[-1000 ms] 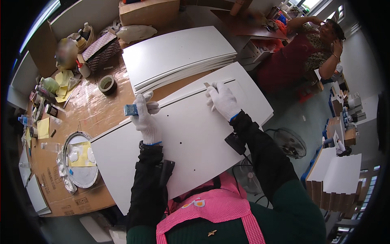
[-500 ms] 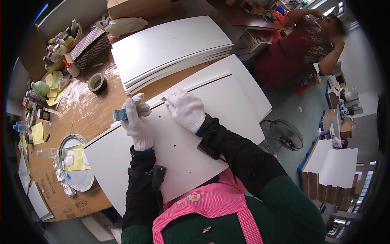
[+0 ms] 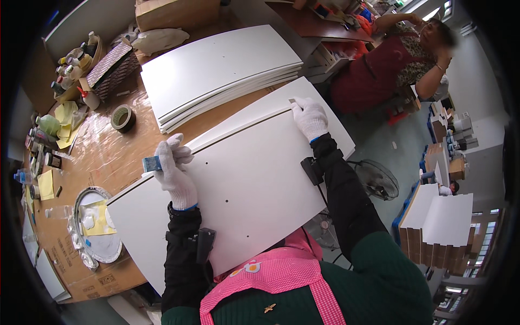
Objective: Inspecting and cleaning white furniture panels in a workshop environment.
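A large white board (image 3: 254,184) with small holes lies in front of me on the brown worktable (image 3: 108,157), over another white board. My left hand (image 3: 174,169), in a white glove, rests at the board's far edge and grips a small blue block (image 3: 151,163). My gloved right hand (image 3: 310,118) lies on the board's far right edge, fingertips pinching a small grey piece (image 3: 292,101) at the edge.
A stack of white boards (image 3: 216,73) lies beyond. A tape roll (image 3: 123,117), a woven basket (image 3: 112,67), bottles and a round tray (image 3: 95,230) crowd the left side. A seated person (image 3: 401,59) is at the upper right. A fan (image 3: 376,179) stands below the table edge.
My right hand has slid from the middle of the board's far edge out to its right end. My left hand has stayed in place with the blue block.
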`<state>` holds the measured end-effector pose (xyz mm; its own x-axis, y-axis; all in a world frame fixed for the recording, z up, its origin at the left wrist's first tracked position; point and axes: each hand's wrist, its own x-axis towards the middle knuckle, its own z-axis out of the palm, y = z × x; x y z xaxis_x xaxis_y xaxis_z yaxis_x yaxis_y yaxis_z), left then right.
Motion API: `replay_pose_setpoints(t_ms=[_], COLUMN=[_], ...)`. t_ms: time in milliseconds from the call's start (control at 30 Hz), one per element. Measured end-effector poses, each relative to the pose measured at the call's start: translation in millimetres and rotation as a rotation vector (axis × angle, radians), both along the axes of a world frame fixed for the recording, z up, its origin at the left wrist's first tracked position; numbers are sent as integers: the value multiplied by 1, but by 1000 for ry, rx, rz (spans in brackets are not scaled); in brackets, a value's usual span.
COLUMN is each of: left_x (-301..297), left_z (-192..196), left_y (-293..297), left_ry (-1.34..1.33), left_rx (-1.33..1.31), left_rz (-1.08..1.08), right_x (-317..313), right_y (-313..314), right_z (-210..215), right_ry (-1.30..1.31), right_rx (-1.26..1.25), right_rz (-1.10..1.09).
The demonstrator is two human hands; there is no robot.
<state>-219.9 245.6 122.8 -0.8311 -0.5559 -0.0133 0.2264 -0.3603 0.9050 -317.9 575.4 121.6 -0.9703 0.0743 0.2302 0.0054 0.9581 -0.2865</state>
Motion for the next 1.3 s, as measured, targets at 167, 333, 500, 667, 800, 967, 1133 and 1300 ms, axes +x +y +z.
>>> replay_pose_setpoints(t_ms=[167, 333, 500, 667, 800, 967, 1133, 1300], left_x=[-5, 1, -1, 1, 3, -3, -2, 1], left_z=[-4, -3, -9, 23, 15, 24, 21, 28], left_y=[9, 8, 14, 24, 16, 21, 24, 21], left_ry=[-35, -75, -113, -167, -240, -291, -370, -379], left_rx=[-79, -335, -828, -1190, -1179, -1108, -1098, -1072], left_rz=[-163, -311, -261, -323, -290, -425, -410, -407], right_x=[-16, 40, 11, -11, 29, -4, 14, 4], right_y=[28, -115, -44, 33, -64, 23, -1, 20], right_z=[-11, 11, -10, 14, 17, 31, 18, 20], right_ry=[96, 41, 89, 77, -114, -214, -52, -100], right_rx=[128, -121, -103, -40, -185, 15, -100, -82], right_rz=[-127, 262, 148, -65, 275, -12, 31, 136])
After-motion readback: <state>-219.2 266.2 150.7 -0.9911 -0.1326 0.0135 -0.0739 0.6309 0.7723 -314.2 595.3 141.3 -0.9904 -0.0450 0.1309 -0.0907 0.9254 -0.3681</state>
